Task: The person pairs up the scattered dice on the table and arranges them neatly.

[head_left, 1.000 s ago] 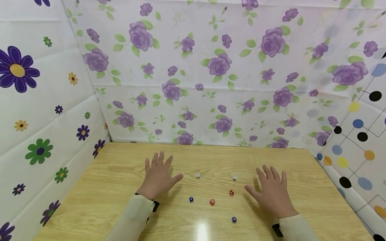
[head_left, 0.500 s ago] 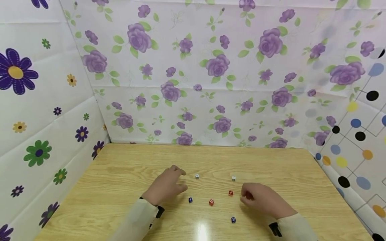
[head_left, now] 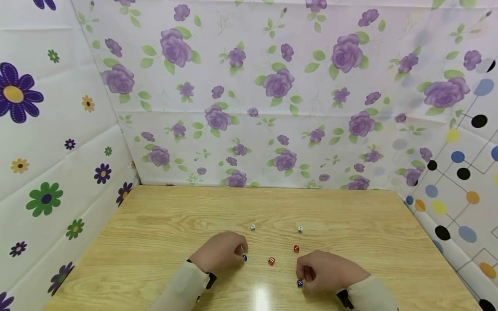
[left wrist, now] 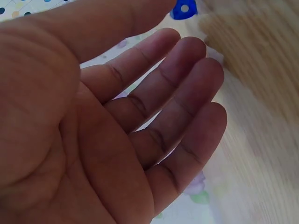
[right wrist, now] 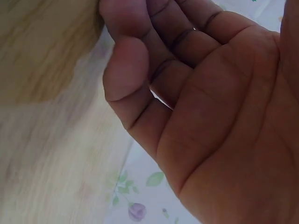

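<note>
My left hand (head_left: 222, 252) is low over the table with its fingers bent loosely, the fingertips right at a blue die (head_left: 244, 258). In the left wrist view that blue die (left wrist: 185, 8) shows just beyond the thumb tip, and the four fingers lie apart from it. My right hand (head_left: 330, 271) reaches down to another blue die (head_left: 300, 283), index finger above it and thumb beside it. The right wrist view shows this hand's bent fingers (right wrist: 126, 70); the die there is hidden. Between the hands lie two red dice, one nearer (head_left: 271, 261), one farther (head_left: 296, 249).
Two white dice lie farther back, one left (head_left: 253, 227) and one right (head_left: 300, 229). The wooden table (head_left: 175, 207) meets a flowered cloth wall (head_left: 249, 142) at the back. Patterned cloths hang on both sides.
Both hands, spread wide a second ago, have drawn in and down with fingers bending, the left to one blue die, the right to the other. The dice stay in place.
</note>
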